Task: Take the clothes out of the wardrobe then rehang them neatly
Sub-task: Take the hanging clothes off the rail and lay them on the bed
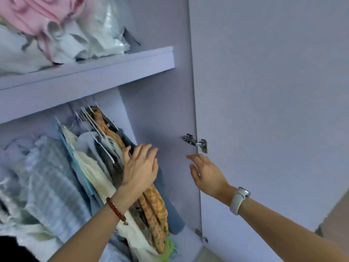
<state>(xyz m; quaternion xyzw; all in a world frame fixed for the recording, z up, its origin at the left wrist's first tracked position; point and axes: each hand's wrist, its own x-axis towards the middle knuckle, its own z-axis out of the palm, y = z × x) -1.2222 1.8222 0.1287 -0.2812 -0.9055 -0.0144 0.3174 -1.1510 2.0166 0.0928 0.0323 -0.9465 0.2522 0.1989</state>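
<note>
Inside the open lilac wardrobe [162, 114] several clothes hang on hangers, packed close: a grey striped garment [51, 182], a cream one [90, 167], an orange patterned one [154, 205] and a blue one [173, 212] at the right end. My left hand [139, 167], with a red bead bracelet on the wrist, lies with straight fingers against the right-hand garments. My right hand [205, 174], a white watch on its wrist, hovers open near the wardrobe's side panel, just below the hinge [196, 142], holding nothing.
A shelf [105, 72] above the rail carries a heap of pink and white fabric [47, 29] and plastic bags. The open wardrobe door [273, 91] fills the right side. A second hinge [201, 236] sits low on the panel.
</note>
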